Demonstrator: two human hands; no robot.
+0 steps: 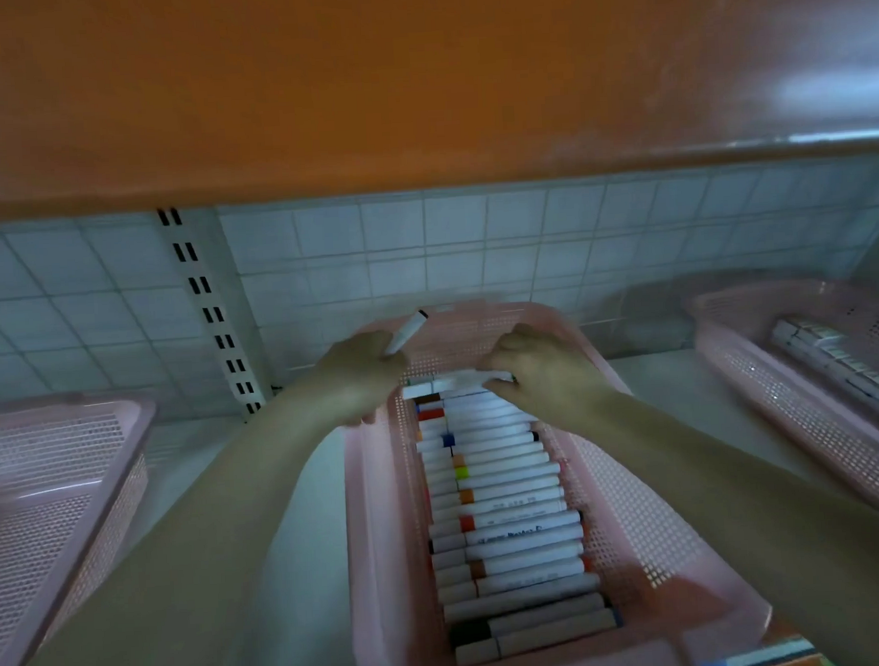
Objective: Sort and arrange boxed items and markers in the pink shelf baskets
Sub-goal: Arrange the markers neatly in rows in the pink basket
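Left hand point(360, 370): fingers curled round a white marker point(406, 332), which sticks up and away from the fist toward the back wall, dark tip at the far end. Right hand point(533, 371): fingers bent down, pinching the right end of another white marker point(453, 383) that lies crosswise at the far end of the marker row point(508, 522). Some motion blur on both hands; exact finger contact is unclear.

Middle pink basket point(635, 516): holds the row, markers laid side by side across its width, white barrels with coloured bands (orange, red, blue, green, brown, black). It sits on a pale shelf point(304, 518). Left pink basket point(53, 485) and right pink basket point(797, 390) stand apart from it on the same shelf; the right one carries a line of boxed items point(836, 368), detail blurred. Behind: a white wire grid panel point(474, 249) and a slotted upright point(212, 314). Above: the orange underside of an upper shelf point(363, 82).

Both bare forearms reach forward from the lower corners, converging over the far end of the middle basket, hands near each other but not touching.
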